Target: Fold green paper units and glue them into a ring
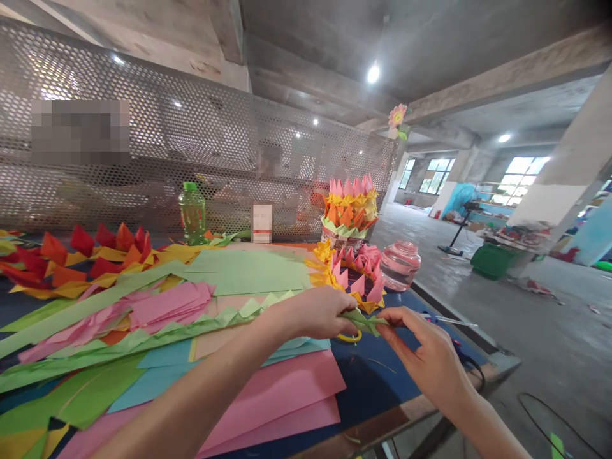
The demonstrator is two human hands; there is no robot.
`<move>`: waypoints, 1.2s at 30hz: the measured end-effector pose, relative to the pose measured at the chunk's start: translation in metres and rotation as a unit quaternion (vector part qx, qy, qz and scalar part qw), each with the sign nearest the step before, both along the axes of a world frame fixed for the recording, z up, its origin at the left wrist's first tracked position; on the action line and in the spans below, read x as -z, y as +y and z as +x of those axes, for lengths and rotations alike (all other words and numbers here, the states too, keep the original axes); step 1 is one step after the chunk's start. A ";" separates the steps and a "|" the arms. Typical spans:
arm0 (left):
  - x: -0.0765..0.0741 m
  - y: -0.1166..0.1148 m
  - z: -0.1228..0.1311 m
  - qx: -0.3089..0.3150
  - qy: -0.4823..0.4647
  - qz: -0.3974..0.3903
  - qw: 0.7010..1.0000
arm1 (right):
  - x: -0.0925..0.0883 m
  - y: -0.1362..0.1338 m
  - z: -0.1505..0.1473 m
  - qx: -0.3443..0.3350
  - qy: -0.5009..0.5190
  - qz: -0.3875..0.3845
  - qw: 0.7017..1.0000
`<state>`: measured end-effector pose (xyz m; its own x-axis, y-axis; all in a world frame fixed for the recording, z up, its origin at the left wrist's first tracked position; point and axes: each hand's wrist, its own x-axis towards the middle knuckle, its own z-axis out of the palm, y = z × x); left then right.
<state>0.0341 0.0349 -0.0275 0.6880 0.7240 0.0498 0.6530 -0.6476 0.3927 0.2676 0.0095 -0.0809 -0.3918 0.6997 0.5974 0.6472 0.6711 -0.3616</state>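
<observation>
Above the right part of the blue table, my left hand (322,312) and my right hand (421,341) both pinch a folded green paper piece (366,321), one at each side. A long light-green paper strip with folded points (157,338) runs from the left edge to behind my left forearm. Whether it joins the held piece, I cannot tell. Under my left fingers shows a yellow loop (351,337), mostly hidden. Just beyond my hands sits a ring of pink and yellow paper points (342,277).
Pink sheets (287,395), pale green sheets (253,271) and red-orange folded points (119,245) cover the table. At the back stand a green-capped bottle (192,213), a tiered paper stack (351,207) and a clear jar (400,264). A perforated screen (215,146) rises behind.
</observation>
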 end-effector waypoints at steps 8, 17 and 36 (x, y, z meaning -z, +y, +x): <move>-0.003 -0.002 0.003 -0.011 -0.004 -0.023 1.000 | 0.003 0.004 0.001 0.005 0.007 -0.012 1.000; 0.002 0.003 0.002 -0.014 -0.015 -0.026 0.999 | 0.006 0.006 -0.001 0.003 0.007 -0.024 1.000; 0.004 0.004 0.001 -0.007 -0.024 -0.019 1.000 | 0.006 0.006 -0.003 -0.023 0.043 -0.092 0.995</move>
